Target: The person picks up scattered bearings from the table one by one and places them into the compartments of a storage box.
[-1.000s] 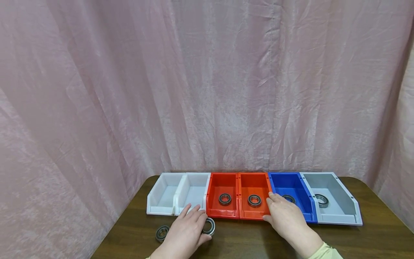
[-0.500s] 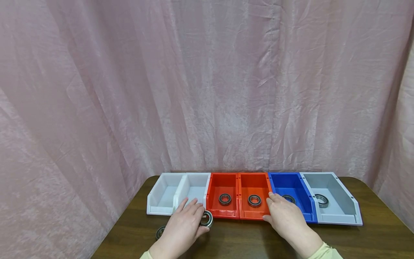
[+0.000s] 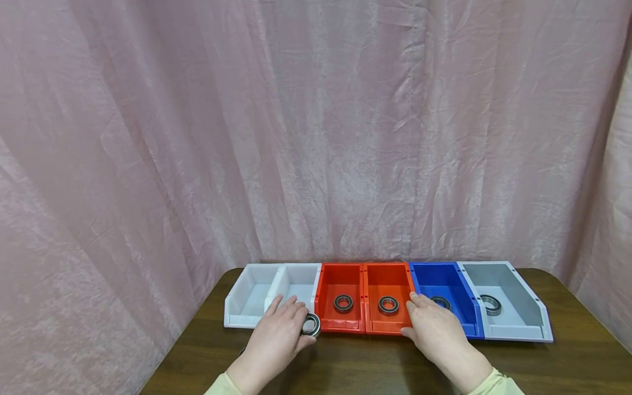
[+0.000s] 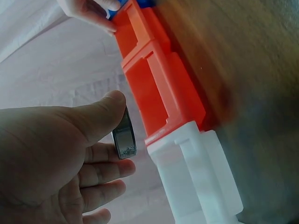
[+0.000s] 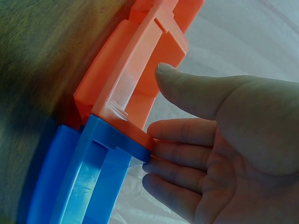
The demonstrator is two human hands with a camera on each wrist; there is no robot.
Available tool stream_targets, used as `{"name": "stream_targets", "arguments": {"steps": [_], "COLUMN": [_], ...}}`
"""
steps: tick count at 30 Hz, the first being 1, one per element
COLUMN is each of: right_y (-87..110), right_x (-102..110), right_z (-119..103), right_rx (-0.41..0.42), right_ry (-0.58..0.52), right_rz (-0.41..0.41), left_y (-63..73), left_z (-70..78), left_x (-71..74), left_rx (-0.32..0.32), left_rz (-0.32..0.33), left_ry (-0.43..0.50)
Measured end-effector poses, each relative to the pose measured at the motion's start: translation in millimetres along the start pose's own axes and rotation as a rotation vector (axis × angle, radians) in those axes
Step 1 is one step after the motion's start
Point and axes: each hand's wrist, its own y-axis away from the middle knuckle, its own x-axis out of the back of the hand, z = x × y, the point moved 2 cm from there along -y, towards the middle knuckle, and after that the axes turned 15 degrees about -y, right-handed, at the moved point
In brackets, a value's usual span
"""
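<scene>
My left hand (image 3: 276, 337) pinches a ball bearing (image 3: 317, 327) between thumb and fingers, above the front edge of the second white bin (image 3: 302, 269). In the left wrist view the bearing (image 4: 124, 138) stands edge-on, apart from the bins. My right hand (image 3: 439, 329), fingers nearly straight, rests at the wall between the right red bin (image 3: 389, 328) and the blue bin (image 3: 434, 269). Its fingertips touch that rim in the right wrist view. One bearing lies in each red bin. The blue bin's bearing (image 3: 441, 299) is partly hidden by my right hand.
A grey bin (image 3: 518, 332) at the right end holds a bearing (image 3: 498, 307). The first white bin (image 3: 247, 322) stands at the left end of the row. Another bearing (image 3: 242, 351) on the brown table (image 3: 360, 367) is mostly hidden by my left hand. Pink curtain hangs behind.
My left hand has lifted the bearing and carried it forward and slightly left, to the second white bin's front. It now covers most of the bearing on the table. My right hand has stayed put.
</scene>
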Motion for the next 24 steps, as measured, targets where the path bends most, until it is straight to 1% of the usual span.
{"name": "stream_targets", "arguments": {"steps": [2, 9, 12, 16, 21, 24], "right_y": [0.1, 0.1, 0.0, -0.2, 0.0, -0.3], "right_x": [0.1, -0.1, 0.1, 0.4, 1.1, 1.1], "right_z": [0.0, -0.2, 0.3, 0.5, -0.7, 0.0], "right_rx": [0.0, 0.002, -0.004, -0.011, -0.011, -0.023], "right_ry": [0.002, 0.002, -0.003, -0.011, -0.012, -0.014], "right_rz": [0.0, -0.001, -0.01, -0.015, -0.01, -0.023], "left_y": [-1.4, -5.0, -7.1, -9.6, -12.2, -13.8], "left_z": [-2.0, -9.2, -11.5, -13.9, -16.3, -17.7], "left_x": [0.7, -5.5, -6.8, -8.3, -11.6, -12.9], "left_rx": [0.007, 0.016, 0.025, 0.039, 0.053, 0.059], "left_rz": [0.002, 0.031, 0.032, 0.02, -0.011, -0.019], "left_ry": [0.004, -0.007, 0.003, 0.019, 0.027, 0.03]}}
